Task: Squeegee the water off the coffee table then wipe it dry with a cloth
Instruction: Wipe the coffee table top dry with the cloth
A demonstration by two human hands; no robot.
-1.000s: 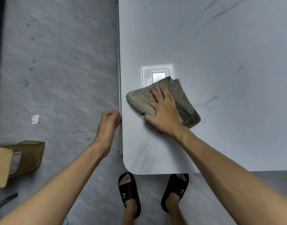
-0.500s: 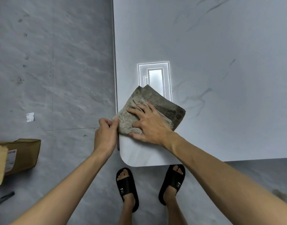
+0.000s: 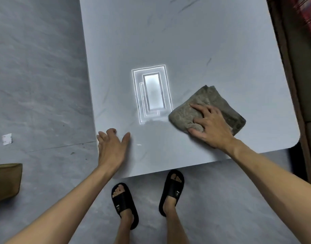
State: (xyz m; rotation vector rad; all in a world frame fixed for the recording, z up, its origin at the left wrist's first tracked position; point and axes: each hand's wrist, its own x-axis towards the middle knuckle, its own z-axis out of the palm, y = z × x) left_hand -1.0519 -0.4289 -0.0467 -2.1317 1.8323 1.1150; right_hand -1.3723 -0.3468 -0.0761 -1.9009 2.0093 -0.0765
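The coffee table [image 3: 177, 41] has a pale grey, marble-look glossy top that mirrors a bright ceiling light near its middle. A folded grey-brown cloth [image 3: 219, 103] lies on the near right part of the top. My right hand [image 3: 211, 125] presses flat on the cloth, fingers spread over it and the thumb hooked round its near edge. My left hand [image 3: 112, 147] rests on the table near its front left corner, fingers loosely curled, holding nothing. No squeegee is in view.
A brown cardboard box [image 3: 6, 182] sits on the grey floor at the left, with a white scrap [image 3: 6, 139] beyond it. Dark furniture [image 3: 307, 85] runs along the table's right edge. My feet in black sandals [image 3: 123, 205] stand at the front edge.
My right hand has slid the cloth from the table's left edge across to the right side. My left hand left the table's left edge and now rests on top.
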